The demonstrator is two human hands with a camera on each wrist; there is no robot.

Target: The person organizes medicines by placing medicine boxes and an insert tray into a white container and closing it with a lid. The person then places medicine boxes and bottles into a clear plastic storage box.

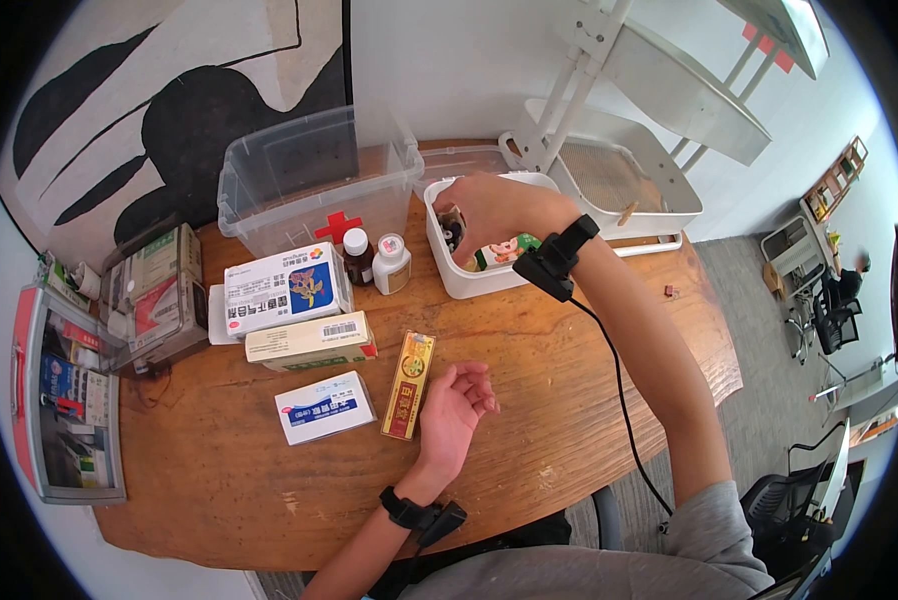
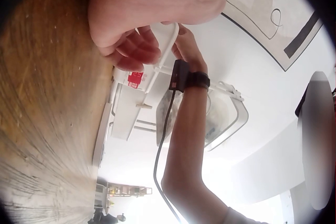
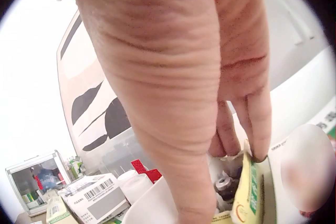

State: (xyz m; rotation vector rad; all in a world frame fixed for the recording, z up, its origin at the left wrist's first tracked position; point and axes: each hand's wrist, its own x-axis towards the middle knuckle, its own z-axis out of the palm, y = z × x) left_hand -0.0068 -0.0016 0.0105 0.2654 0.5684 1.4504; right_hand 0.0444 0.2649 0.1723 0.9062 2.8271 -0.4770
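Held the right hand point(image 1: 504, 212) inside the mouth of the white bin point(image 1: 487, 284), with fingers directed downward and thumb set apart from them. Touched the upper edge of a yellow-and-green carton point(image 3: 245, 192) with one fingertip, or came very near it; could not tell of any pinch, with the thumb tip hidden. Found that carton straight below the grip, near a small vial point(image 3: 224, 183) between it and the thumb. Saw also, in the head view, a green-and-white carton point(image 1: 507, 251) at the near side of the palm, with its visible long edge slanting left to right across the bin; could not confirm it as the same carton. Judged the right hand much the nearer for anything in there.

Rested the left hand point(image 1: 456, 415) well apart from the bin, on or just above the worktop point(image 1: 569, 400), with fingers loosely curled around nothing. Had a slim yellow box point(image 1: 407, 386) just beside it, with long axis running away from the body. Noted farther left a blue-and-white box point(image 1: 325, 407), then a cream box point(image 1: 309, 341) close against a large white carton point(image 1: 281, 290). Found a brown bottle point(image 1: 358, 257) and a white bottle point(image 1: 392, 265) standing between that large carton and the bin, with a clear tub point(image 1: 269, 225) behind.
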